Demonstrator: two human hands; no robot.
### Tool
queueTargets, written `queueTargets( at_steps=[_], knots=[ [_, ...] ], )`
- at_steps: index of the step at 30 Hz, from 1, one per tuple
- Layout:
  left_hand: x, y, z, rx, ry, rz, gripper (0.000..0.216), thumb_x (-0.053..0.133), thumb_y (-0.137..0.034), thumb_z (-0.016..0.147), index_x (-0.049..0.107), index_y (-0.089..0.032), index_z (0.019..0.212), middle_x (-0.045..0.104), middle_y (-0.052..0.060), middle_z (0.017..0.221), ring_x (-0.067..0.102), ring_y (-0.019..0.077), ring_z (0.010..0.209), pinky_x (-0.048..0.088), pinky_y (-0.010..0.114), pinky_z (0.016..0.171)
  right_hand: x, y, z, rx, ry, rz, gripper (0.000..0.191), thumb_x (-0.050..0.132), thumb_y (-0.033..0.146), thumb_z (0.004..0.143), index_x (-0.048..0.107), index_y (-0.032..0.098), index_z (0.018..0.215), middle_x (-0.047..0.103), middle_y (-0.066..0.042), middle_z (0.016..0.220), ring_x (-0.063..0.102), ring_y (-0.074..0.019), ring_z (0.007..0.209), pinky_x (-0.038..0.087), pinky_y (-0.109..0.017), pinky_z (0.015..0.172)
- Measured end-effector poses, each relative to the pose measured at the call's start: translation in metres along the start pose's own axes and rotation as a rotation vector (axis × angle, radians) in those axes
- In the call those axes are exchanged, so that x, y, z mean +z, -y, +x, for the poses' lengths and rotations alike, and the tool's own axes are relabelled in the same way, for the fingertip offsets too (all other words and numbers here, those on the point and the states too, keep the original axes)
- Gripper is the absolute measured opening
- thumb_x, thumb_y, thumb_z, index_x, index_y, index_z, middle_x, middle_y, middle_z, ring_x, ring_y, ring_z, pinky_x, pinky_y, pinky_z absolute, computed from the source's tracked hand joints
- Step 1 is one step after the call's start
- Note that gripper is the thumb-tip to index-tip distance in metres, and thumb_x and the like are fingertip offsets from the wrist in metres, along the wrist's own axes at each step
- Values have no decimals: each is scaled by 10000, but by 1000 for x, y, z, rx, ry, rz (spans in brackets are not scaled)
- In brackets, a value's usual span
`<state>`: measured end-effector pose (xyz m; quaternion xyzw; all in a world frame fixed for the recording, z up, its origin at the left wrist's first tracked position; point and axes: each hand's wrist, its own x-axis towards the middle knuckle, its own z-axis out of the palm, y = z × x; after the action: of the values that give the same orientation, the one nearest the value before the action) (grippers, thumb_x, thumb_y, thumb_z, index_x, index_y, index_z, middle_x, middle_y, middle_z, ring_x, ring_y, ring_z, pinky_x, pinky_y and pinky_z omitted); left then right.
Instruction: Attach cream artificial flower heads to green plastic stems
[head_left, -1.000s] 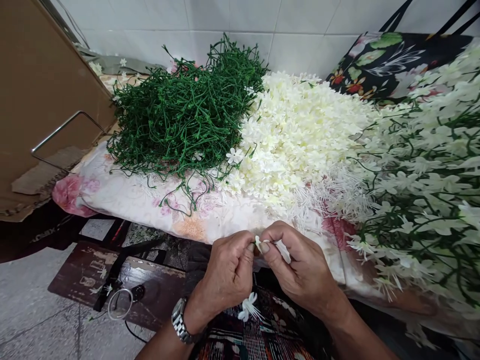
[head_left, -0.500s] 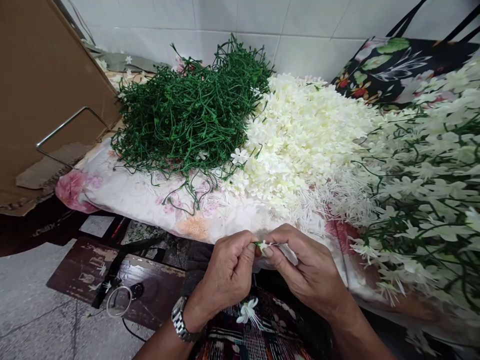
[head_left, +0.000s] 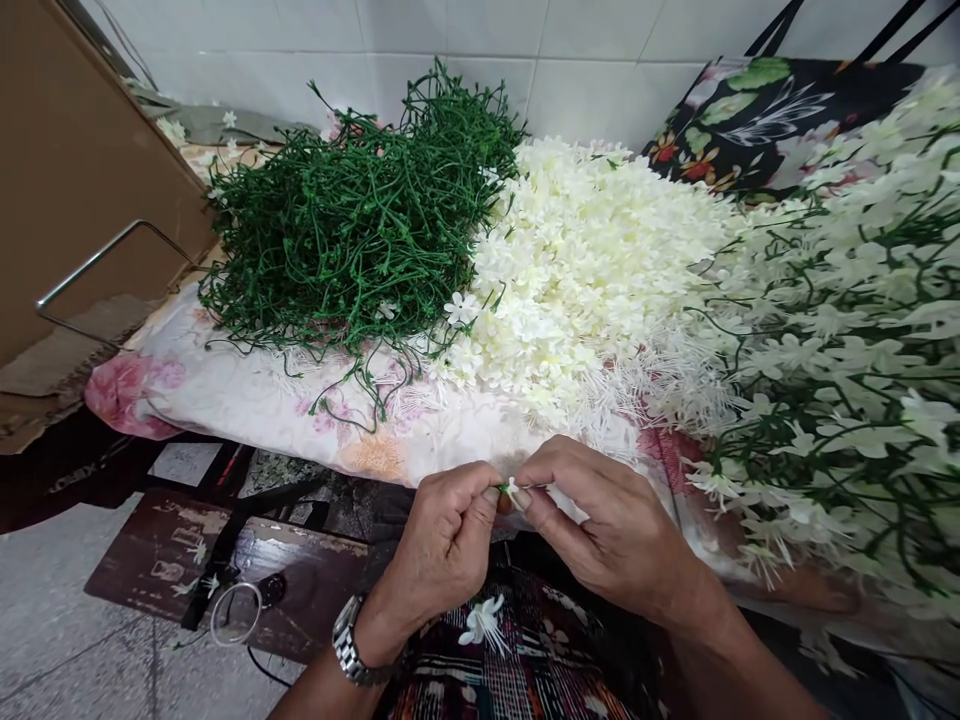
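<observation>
White tiles [head_left: 585, 95] rise behind flowered cloth [head_left: 259, 395]. Near its edge, both nearly closed, the left hand [head_left: 448, 528] pinches a green stem [head_left: 504, 489], the right hand [head_left: 600, 515] a white flower [head_left: 512, 485]; less of it shows than half a second ago.

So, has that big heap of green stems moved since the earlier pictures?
No. Against the joints of the tiled wall behind it, the heap of green stems keeps its place; the whole view has shifted slightly.

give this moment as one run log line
left hand: pinches green piece | right hand: pinches white flower | beyond: green stem pile, white blossom pile | below: another blossom
</observation>
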<state>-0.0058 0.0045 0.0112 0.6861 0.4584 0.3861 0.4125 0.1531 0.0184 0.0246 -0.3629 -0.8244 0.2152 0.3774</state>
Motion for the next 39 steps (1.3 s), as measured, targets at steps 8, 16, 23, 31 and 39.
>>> queueTargets(
  at_steps=[8, 16, 23, 31, 39],
  knots=[
    [2, 1, 2, 24, -29, 21, 297, 369, -183, 876, 387, -185, 580, 404, -41, 511, 390, 91, 466, 310, 203, 462, 7, -3, -2, -16, -16, -5, 102, 447, 80, 844, 491, 170, 828, 534, -8, 676, 490, -113, 630, 432, -222, 564],
    [4, 3, 2, 102, -51, 144, 276, 362, -135, 854, 372, -188, 583, 415, -39, 502, 399, 91, 461, 306, 203, 460, 7, -1, -2, 36, -2, 14, 92, 454, 92, 854, 491, 164, 811, 529, -4, 683, 502, -97, 632, 432, -200, 577],
    [9, 4, 1, 92, -73, 252, 277, 366, -94, 811, 289, -204, 569, 342, -50, 492, 342, 92, 441, 262, 217, 453, 7, -3, -3, 58, 1, -7, 97, 458, 103, 853, 502, 172, 800, 522, 4, 661, 500, -96, 597, 426, -202, 547],
    [8, 2, 3, -21, -51, 150, 252, 358, -149, 829, 339, -198, 583, 377, -43, 512, 366, 100, 478, 280, 215, 475, 6, -5, -3, 39, -11, -29, 86, 456, 120, 866, 513, 169, 825, 534, -9, 684, 513, -107, 624, 439, -220, 566],
    [0, 1, 0, -231, -1, -211, 275, 375, -265, 858, 427, -167, 606, 372, -38, 555, 337, 96, 529, 295, 207, 497, 3, 1, 0, 53, -40, -3, 104, 533, 223, 855, 543, 144, 923, 592, -44, 775, 568, -128, 709, 482, -243, 623]
  ],
)
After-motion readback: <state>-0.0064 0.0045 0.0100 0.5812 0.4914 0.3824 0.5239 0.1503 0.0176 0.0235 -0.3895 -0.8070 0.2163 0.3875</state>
